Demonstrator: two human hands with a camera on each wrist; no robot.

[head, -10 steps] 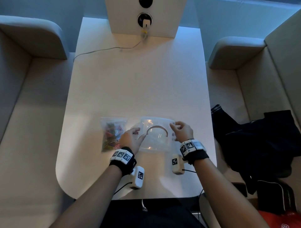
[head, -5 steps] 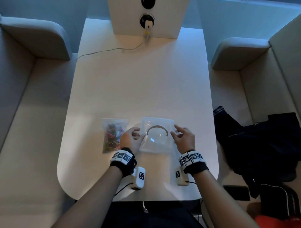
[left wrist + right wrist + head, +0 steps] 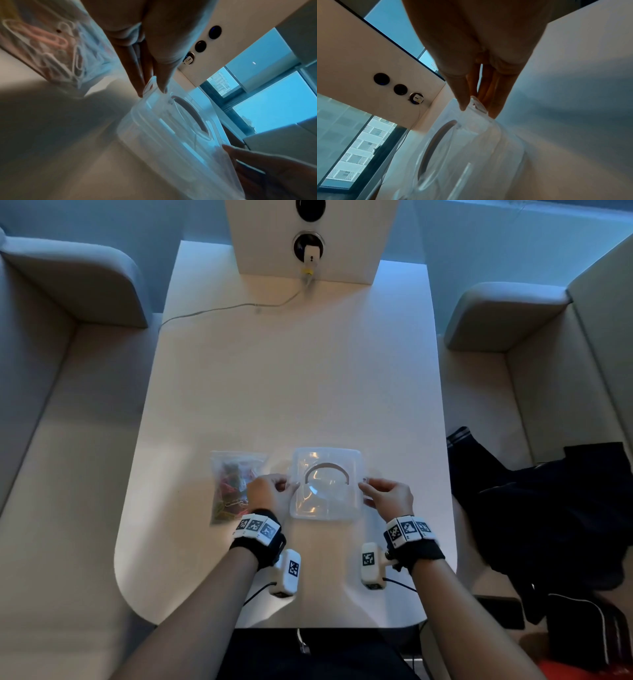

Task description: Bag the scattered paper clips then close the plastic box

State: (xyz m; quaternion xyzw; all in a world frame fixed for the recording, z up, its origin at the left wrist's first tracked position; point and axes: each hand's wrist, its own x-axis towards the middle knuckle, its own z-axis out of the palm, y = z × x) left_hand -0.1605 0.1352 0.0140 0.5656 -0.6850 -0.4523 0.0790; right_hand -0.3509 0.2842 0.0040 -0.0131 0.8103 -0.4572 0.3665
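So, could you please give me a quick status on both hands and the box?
Left hand pinches the plastic box at its left latch; right hand pinches the right latch. Lid on. Bag of paper clips lies left of the box. Nothing in the way.

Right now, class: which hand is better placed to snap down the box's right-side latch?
Right. The right hand already pinches the latch on that side of the plastic box; the left hand holds the opposite edge.
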